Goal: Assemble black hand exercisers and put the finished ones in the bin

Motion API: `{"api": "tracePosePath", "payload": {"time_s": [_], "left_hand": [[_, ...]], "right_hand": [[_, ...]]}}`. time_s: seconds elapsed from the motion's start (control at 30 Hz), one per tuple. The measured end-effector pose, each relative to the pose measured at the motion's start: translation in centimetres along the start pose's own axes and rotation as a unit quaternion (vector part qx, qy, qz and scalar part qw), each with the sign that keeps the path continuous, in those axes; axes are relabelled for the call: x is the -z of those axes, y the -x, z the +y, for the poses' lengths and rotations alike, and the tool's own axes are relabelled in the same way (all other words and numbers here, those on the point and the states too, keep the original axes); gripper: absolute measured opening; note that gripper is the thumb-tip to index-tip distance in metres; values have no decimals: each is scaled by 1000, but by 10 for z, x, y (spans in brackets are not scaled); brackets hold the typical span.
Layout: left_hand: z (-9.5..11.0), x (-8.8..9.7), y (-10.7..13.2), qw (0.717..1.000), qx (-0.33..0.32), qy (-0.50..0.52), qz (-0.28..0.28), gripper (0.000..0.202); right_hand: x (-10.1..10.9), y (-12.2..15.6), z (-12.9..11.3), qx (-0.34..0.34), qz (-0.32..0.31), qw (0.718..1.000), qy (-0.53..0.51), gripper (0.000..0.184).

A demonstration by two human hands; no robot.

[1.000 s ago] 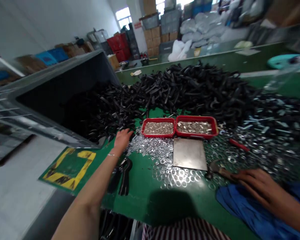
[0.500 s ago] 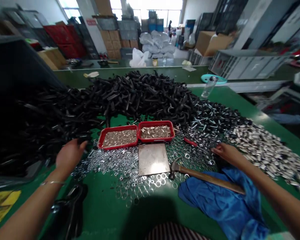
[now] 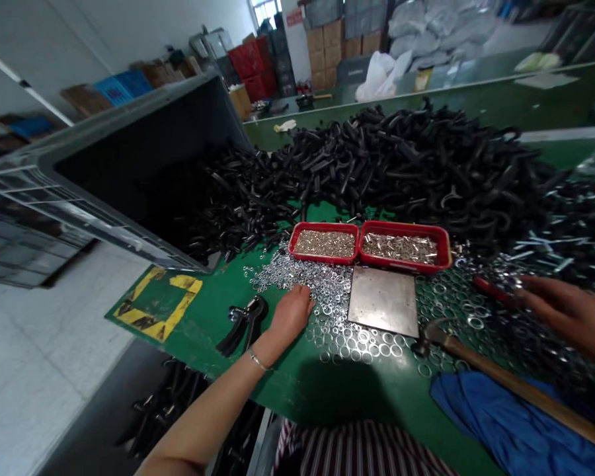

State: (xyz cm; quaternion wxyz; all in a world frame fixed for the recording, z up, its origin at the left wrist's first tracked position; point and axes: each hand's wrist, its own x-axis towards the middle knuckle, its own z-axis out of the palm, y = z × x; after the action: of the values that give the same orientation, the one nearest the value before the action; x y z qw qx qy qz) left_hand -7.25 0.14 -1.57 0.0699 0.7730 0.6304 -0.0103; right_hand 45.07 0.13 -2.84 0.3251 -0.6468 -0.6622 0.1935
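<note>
The work looked well short of done, judging by how much lay loose: a broad heap of black curved pieces (image 3: 377, 158) spread across the tabletop (image 3: 292, 396) from the mouth of a tipped grey crate (image 3: 114, 211), and small rings (image 3: 322, 281) and wider flat rings (image 3: 361, 344) were scattered around a metal plate (image 3: 383, 301). Two red trays (image 3: 322, 260) above the plate held plenty of small metal parts. Against that, one black pair with a shiny fitting (image 3: 254, 322) lay left of the left hand (image 3: 291, 314) and seemed to be a joined piece; more dark pieces (image 3: 163, 403) with metal ends sat below the edge. The hands were well apart. The left one was curled at the border of the small rings; whether it pinched any could not be told. The right hand (image 3: 570, 311) reached in beside a red-handled tool (image 3: 490, 289), its grip likewise unclear, while the hammer (image 3: 506, 363) lay partly over a blue cloth (image 3: 476, 410). A red sign (image 3: 295, 18) and a dark bin (image 3: 354, 69) behind bore marks too blurred to read, and no brand was legible.
</note>
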Motion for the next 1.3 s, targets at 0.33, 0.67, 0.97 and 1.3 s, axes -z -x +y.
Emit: {"api": "tracePosePath", "payload": {"time_s": [0.33, 0.67, 0.97, 1.3], "left_hand": [[-12, -26, -9, 986, -35, 139, 83, 8], [2, -14, -13, 982, 4, 162, 102, 9], [117, 13, -42, 858, -93, 504, 29, 23], [128, -6, -37, 817, -56, 543, 188, 12]], "right_hand": [[-82, -23, -135, -11, -111, 987, -119, 28], [-121, -24, -140, -133, -217, 875, -412, 33], [-129, -8, -147, -93, -250, 838, -476, 28], [-126, -11, -146, 58, -13, 985, -164, 30]]}}
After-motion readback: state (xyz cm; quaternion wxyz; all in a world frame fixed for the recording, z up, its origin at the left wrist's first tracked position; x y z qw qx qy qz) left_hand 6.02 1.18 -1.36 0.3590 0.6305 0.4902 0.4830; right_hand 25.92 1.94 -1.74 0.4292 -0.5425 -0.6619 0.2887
